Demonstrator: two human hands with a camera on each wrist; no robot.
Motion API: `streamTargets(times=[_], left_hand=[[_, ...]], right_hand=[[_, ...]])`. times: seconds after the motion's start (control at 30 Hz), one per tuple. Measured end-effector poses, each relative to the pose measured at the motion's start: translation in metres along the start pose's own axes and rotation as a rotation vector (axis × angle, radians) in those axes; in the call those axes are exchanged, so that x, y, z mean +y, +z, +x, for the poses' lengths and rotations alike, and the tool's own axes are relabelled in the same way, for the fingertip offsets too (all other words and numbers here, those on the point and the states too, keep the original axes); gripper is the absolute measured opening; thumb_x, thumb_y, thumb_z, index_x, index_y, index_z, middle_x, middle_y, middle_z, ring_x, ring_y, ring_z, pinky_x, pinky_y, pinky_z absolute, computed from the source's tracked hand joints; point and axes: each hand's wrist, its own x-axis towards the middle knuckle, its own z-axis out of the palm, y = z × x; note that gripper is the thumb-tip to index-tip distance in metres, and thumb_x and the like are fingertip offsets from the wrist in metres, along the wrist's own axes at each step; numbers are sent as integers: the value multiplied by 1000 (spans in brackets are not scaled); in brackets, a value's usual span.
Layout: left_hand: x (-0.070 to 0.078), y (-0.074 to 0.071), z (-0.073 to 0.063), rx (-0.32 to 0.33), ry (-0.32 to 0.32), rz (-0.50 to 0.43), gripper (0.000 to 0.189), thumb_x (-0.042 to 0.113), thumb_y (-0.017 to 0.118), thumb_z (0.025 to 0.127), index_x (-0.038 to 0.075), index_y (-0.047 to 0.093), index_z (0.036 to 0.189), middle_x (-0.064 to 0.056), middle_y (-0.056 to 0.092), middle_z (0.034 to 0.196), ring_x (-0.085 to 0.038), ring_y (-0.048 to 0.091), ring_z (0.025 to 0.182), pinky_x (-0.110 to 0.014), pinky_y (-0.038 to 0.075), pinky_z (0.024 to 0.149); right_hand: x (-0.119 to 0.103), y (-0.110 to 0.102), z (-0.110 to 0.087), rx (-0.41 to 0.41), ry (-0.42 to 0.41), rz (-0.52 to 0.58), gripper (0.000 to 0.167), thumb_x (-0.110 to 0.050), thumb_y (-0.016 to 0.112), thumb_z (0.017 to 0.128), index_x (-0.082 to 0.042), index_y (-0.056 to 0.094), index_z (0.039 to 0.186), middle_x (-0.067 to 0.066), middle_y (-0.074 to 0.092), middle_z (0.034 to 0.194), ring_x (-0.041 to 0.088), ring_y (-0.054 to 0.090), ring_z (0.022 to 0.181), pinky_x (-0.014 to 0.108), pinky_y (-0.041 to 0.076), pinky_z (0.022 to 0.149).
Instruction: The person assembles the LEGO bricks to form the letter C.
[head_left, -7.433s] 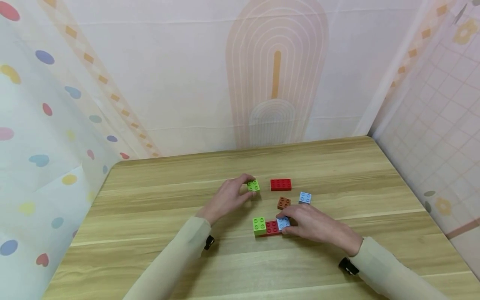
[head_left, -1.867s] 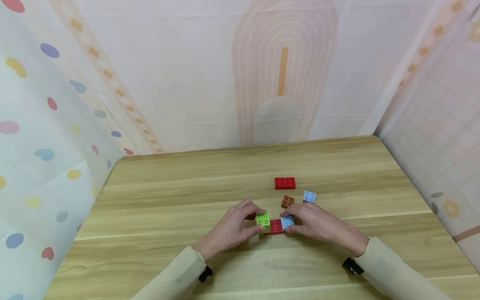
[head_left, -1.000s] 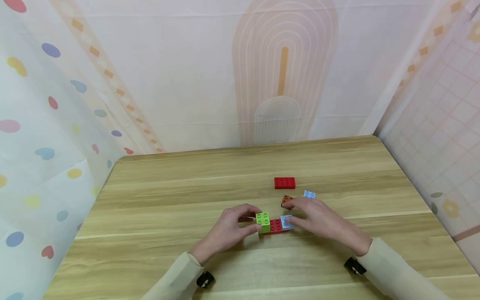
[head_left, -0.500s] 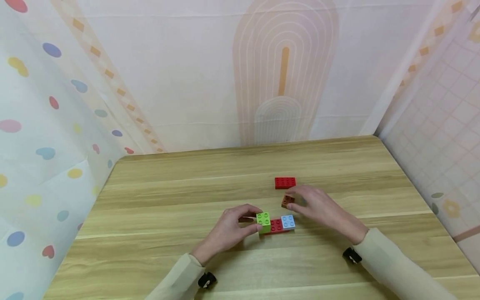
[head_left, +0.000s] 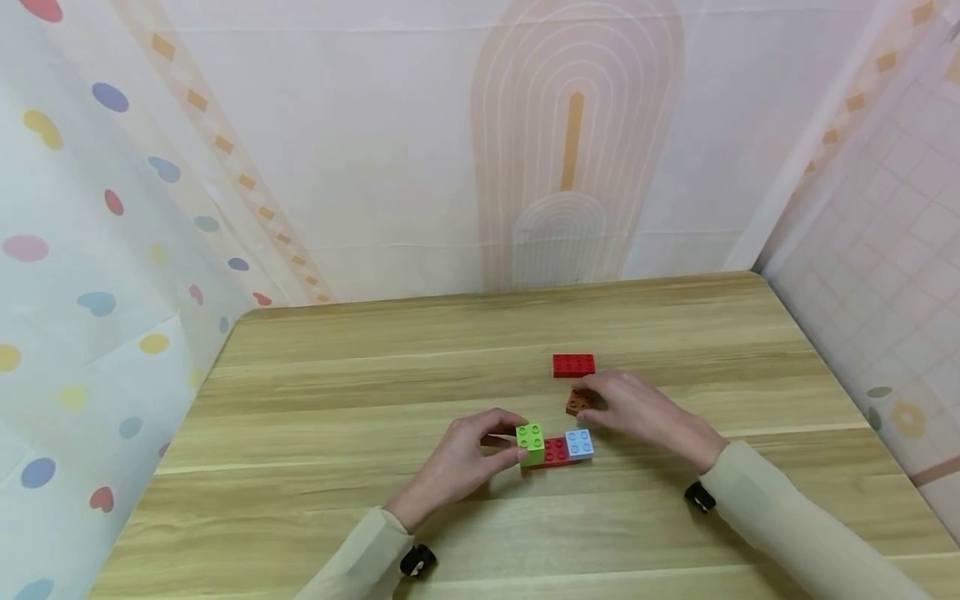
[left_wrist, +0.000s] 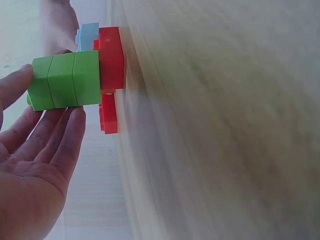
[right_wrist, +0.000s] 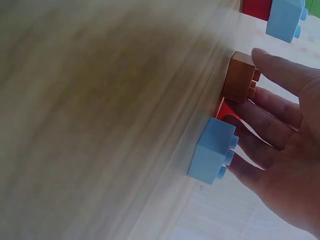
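My left hand [head_left: 467, 457] pinches a stack of lime green building bricks [left_wrist: 64, 81] between thumb and fingers. Three green bricks stand on one end of a red brick [head_left: 556, 450]. A light blue brick [head_left: 579, 443] sits on the red brick's other end. Farther back, my right hand [head_left: 637, 408] has its thumb and fingers around a brown brick [right_wrist: 241, 77], which lies on the table with its studs up. Another light blue brick [right_wrist: 212, 150] stands beside my right fingers; that hand hides it in the head view.
A second red brick [head_left: 573, 365] lies behind the brown one. The wooden table [head_left: 337, 375] ends at a patterned cloth wall [head_left: 375, 167], with more cloth on the left and right sides.
Over these seconds, my left hand has set a separate lime brick on the green stack. My right hand has left the blue brick on the red one and moved back to the brown brick.
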Motion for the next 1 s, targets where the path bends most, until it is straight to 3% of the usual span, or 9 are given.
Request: streamTargets(times=[0.1, 0.4, 0.63, 1.0], left_hand=[[0, 0, 0, 4, 4, 7, 33, 20, 74, 91, 12, 65, 122, 2, 68, 115, -12, 67, 101, -25, 54, 88], [-2, 1, -1, 23, 28, 20, 33, 20, 74, 91, 12, 65, 122, 1, 68, 114, -13, 67, 100, -26, 54, 87], [-3, 1, -1, 53, 62, 36, 32, 21, 75, 91, 11, 67, 120, 0, 69, 115, -13, 67, 99, -25, 54, 87], [-1, 0, -1, 39, 31, 70, 33, 22, 75, 90, 11, 68, 120, 2, 69, 117, -15, 67, 101, -25, 54, 88]], right_hand=[[0, 1, 1, -8, -9, -14, 44, -24, 77, 89, -2, 65, 125, 0, 66, 100, 12, 53, 80, 31, 49, 71], [-5, 1, 1, 37, -35, -13, 35, -16, 74, 90, -4, 67, 122, 2, 68, 106, 13, 59, 88, 36, 55, 81], [-9, -4, -5, 115, -68, -4, 39, -17, 74, 90, -3, 65, 126, 10, 68, 119, 25, 64, 107, 45, 54, 91], [-15, -7, -16, 212, -118, 52, 39, -17, 73, 91, -6, 64, 128, 9, 67, 123, 26, 63, 112, 47, 52, 94]])
